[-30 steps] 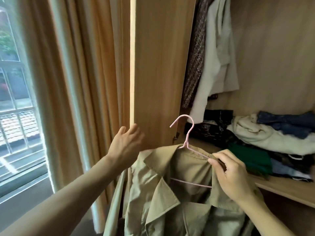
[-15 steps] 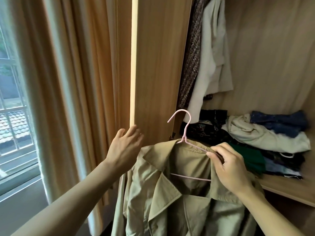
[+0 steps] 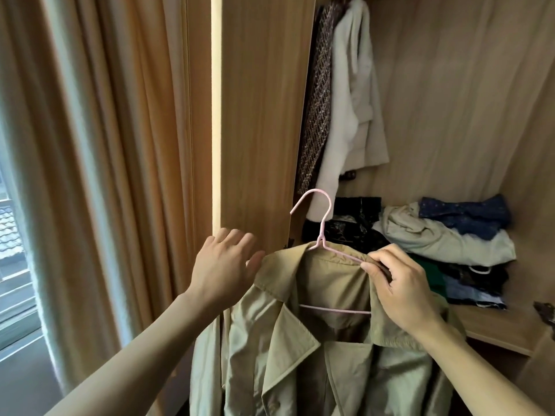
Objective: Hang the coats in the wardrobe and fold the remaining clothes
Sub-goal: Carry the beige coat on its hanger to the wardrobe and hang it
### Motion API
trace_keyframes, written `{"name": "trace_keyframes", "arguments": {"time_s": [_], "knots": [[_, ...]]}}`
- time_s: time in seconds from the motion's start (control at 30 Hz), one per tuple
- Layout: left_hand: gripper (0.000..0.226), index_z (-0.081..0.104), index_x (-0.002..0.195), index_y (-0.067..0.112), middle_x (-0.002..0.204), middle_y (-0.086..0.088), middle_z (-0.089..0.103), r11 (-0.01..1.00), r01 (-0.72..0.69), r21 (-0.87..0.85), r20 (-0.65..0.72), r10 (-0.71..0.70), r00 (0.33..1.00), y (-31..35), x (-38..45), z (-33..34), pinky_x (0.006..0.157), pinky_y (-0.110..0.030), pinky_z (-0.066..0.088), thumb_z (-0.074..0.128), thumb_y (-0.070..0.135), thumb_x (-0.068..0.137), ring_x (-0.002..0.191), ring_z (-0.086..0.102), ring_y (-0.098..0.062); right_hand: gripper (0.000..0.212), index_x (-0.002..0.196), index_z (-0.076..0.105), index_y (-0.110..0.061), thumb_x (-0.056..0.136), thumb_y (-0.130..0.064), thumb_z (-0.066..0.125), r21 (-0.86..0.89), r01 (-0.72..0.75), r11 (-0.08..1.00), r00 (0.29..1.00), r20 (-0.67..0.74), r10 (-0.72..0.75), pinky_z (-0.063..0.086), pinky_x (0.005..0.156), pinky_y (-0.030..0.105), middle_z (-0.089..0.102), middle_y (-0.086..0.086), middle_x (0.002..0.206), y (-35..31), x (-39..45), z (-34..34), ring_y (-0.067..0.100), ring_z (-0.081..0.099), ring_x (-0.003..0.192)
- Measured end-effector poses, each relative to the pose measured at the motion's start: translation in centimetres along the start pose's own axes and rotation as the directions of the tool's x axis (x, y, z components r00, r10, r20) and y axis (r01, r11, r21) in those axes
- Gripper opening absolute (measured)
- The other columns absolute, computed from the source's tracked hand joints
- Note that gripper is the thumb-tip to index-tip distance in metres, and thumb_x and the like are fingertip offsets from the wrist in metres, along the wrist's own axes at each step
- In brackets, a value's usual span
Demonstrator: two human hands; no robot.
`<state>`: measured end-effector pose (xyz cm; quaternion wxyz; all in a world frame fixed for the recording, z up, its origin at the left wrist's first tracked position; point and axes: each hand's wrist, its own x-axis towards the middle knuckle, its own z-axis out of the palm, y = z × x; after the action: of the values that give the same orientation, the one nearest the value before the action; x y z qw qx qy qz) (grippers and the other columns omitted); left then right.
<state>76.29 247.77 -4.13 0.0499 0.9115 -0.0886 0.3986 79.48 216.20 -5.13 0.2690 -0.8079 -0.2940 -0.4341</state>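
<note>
1. Far left: a window (image 3: 12, 250) behind tan curtains (image 3: 99, 175); they play no part in the task.
2. Left hand (image 3: 223, 267): one, fingers straight and spread, holding nothing, its thumb just beside the left shoulder of the coat.
3. Wardrobe side panel (image 3: 261, 115): one upright wooden board, standing behind the left hand and the hanger hook.
4. Khaki trench coat (image 3: 315, 355): one, draped on one pink wire hanger (image 3: 322, 232), held in front of the open wardrobe and not yet on any rail. The cloth looks soft and limp, likely of moderate weight; it will sag and may slide off the thin wire if tilted. Judged best hold: the hanger neck or hook, not the fabric.
5. Hanging garments inside: two visible, a dark tweed coat (image 3: 318, 100) and a cream coat (image 3: 351, 109) touching it. The rail itself is out of view.
6. Right hand (image 3: 399, 286): one, its grip pinched on the hanger's right arm together with the collar edge, carrying the coat.
7. Shelf (image 3: 492, 328): one loose pile of unfolded clothes (image 3: 444, 238); about five or six pieces show, the exact count uncertain.
</note>
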Motion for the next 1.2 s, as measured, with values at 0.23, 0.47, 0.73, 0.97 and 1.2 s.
{"name": "trace_keyframes", "arguments": {"time_s": [0.23,0.47,0.73,0.97,1.2], "knots": [[0.027,0.062,0.123,0.021,0.109,0.005,0.065,0.888,-0.248,-0.388,-0.025,0.258,0.966,2.2,0.6,2.1,0.077,-0.026,0.057,0.06,0.026,0.096,0.095,0.061,-0.013,0.005,0.089,0.065,-0.008,0.093,-0.011,0.064,-0.066,-0.026,0.997,0.999,-0.026,0.025,0.046,0.069,0.025,0.054,-0.005,0.087,0.2,-0.2,-3.0,0.012,0.055,0.077],[0.021,0.066,0.117,0.013,0.105,0.0,0.061,0.778,-0.397,-0.487,-0.321,0.263,0.91,7.2,6.1,5.0,0.078,-0.029,0.052,0.055,0.018,0.1,0.094,0.057,-0.015,0.008,0.094,0.064,-0.013,0.098,-0.018,0.06,-0.171,-0.041,0.984,0.997,-0.069,0.029,0.039,0.072,0.011,0.05,-0.01,0.09,3.1,1.4,-8.4,0.001,0.053,0.081],[0.015,0.064,0.108,0.011,0.101,0.005,0.055,0.694,-0.477,-0.539,-0.444,0.247,0.861,13.7,14.7,5.9,0.082,-0.019,0.046,0.059,0.013,0.095,0.089,0.056,-0.012,0.013,0.094,0.072,-0.001,0.088,-0.013,0.072,-0.191,0.06,0.98,0.982,-0.162,-0.092,0.045,0.077,0.02,0.06,0.002,0.09,9.2,5.2,-14.8,0.011,0.059,0.082],[0.017,0.067,0.106,0.011,0.096,0.001,0.061,0.723,-0.496,-0.481,-0.53,0.211,0.821,18.6,22.3,6.0,0.075,-0.031,0.051,0.058,0.015,0.093,0.084,0.061,-0.019,0.008,0.096,0.071,-0.008,0.089,-0.009,0.066,-0.131,0.083,0.988,0.981,-0.166,-0.104,0.046,0.074,0.022,0.06,-0.002,0.09,14.3,9.7,-19.4,0.013,0.061,0.082],[0.014,0.065,0.104,0.013,0.094,0.004,0.058,0.676,-0.568,-0.469,-0.608,0.22,0.763,21.0,28.7,7.8,0.074,-0.018,0.045,0.057,0.018,0.094,0.082,0.057,-0.011,0.025,0.106,0.069,-0.013,0.087,0.001,0.063,-0.195,0.061,0.979,0.983,-0.157,-0.093,0.046,0.077,0.02,0.057,-0.005,0.098,18.3,12.5,-21.0,0.012,0.061,0.088]]}}
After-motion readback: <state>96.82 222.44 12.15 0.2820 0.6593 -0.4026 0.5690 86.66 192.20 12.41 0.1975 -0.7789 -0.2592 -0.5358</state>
